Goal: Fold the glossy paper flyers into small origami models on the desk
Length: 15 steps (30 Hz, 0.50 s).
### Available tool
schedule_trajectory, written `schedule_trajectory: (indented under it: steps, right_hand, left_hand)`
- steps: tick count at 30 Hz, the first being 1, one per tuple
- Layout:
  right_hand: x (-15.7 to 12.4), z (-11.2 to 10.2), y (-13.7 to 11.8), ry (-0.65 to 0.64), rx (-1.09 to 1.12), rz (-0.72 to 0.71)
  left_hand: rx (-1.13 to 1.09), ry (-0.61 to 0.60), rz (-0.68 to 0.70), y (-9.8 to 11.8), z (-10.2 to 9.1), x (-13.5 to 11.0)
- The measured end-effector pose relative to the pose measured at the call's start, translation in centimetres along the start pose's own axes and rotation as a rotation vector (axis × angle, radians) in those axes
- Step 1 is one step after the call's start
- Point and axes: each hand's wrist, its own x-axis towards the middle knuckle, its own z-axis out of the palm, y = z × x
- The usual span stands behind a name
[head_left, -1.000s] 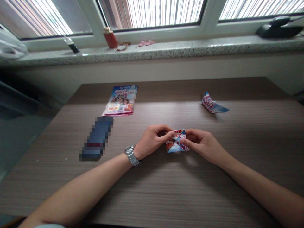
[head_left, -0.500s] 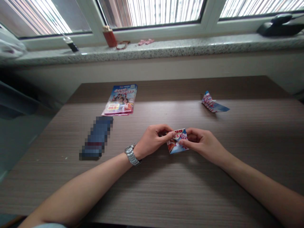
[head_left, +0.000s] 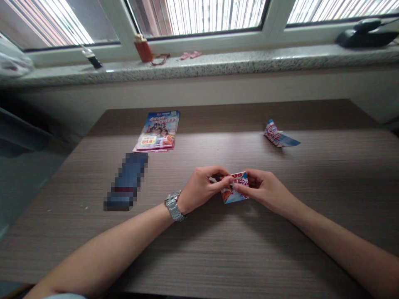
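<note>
Between my hands is a small folded paper flyer, printed in blue, red and white. My left hand, with a silver watch on its wrist, pinches the flyer's left side between thumb and fingers. The right side is gripped by my right hand, its thumb lying on the front face. My fingertips behind the paper are hidden. Farther back on the right, another folded flyer stands on the table with its panels angled up.
A stack of printed flyers lies at the back left of the wooden table. Nearer me is a pixelated dark blue object. The stone windowsill holds a red lighter-like item, pink pieces and a black device.
The folded flyer has shifted slightly right and down in my hands, and my left thumb has moved a little to the right. Both hands keep their grip.
</note>
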Motion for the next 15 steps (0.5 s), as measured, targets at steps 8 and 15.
schedule_trajectory:
  steps: [8,15]
  right_hand:
    - [-0.06,-0.20,0.11,0.005,-0.069,-0.022]
    - [0.08,0.00,-0.32,-0.006,0.053,0.006]
  left_hand:
    - [-0.057,-0.027,-0.014,-0.05,0.01,0.15]
    - [-0.090,0.011,-0.030,0.26,-0.18,0.26]
